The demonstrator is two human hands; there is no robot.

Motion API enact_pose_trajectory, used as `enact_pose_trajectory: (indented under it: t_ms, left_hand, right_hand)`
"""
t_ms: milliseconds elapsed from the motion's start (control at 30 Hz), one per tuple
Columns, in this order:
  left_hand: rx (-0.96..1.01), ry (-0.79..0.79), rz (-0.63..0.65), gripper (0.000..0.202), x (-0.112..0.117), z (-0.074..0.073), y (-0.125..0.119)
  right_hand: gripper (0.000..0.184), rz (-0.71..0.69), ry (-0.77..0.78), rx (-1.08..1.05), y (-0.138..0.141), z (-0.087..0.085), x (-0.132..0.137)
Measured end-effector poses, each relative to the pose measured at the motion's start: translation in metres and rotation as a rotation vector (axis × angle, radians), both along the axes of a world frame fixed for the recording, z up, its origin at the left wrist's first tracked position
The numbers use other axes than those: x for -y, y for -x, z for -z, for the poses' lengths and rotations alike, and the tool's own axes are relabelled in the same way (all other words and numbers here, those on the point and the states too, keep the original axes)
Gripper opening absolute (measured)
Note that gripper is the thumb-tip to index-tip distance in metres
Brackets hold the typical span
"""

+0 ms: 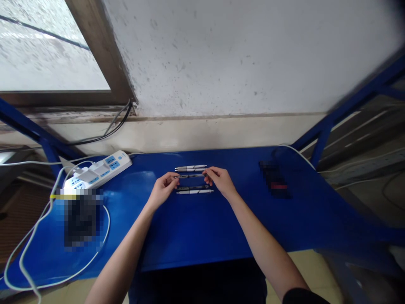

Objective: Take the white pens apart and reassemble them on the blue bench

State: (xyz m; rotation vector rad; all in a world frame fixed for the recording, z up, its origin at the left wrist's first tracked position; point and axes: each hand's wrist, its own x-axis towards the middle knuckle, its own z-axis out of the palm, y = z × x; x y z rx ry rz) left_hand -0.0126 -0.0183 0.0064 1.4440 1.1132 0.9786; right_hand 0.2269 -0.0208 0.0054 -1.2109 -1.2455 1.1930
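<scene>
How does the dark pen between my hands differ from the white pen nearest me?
The dark pen touches your left hand and right hand at its ends; the white pen touches neither hand. The dark pen's barrel is dark, the white pen's white. The dark pen sits farther from you. Both are pens lying crosswise.

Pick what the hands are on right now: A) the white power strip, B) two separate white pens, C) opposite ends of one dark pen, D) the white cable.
C: the left hand and the right hand both pinch the same dark pen, one at each end.
</scene>
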Motion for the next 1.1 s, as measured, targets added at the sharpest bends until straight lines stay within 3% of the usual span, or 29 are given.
enact_pose_trajectory:
  t_ms: [233, 500, 733, 1100]
  left_hand:
    - [-0.064, -0.002, 0.007, 0.037, 0.0, 0.0039, 0.0001]
    - [0.014, -0.035, 0.027, 0.031, 0.0016, 0.0005, -0.0019]
    - [-0.11, -0.032, 0.023, 0.035, 0.001, 0.0048, -0.0001]
    - [-0.062, -0.014, 0.043, 0.03, 0.0013, 0.0007, -0.0017]
  right_hand:
    - [0.031, -0.005, 0.018, -0.011, 0.0005, -0.0007, 0.0001]
    - [0.029, 0.006, 0.025, -0.019, 0.0003, 0.0007, -0.0003]
    - [0.029, -0.002, 0.009, -0.013, -0.0001, 0.0014, -0.0007]
    - [0.029, 0.015, 0.016, -0.014, 0.0, 0.0025, -0.0007]
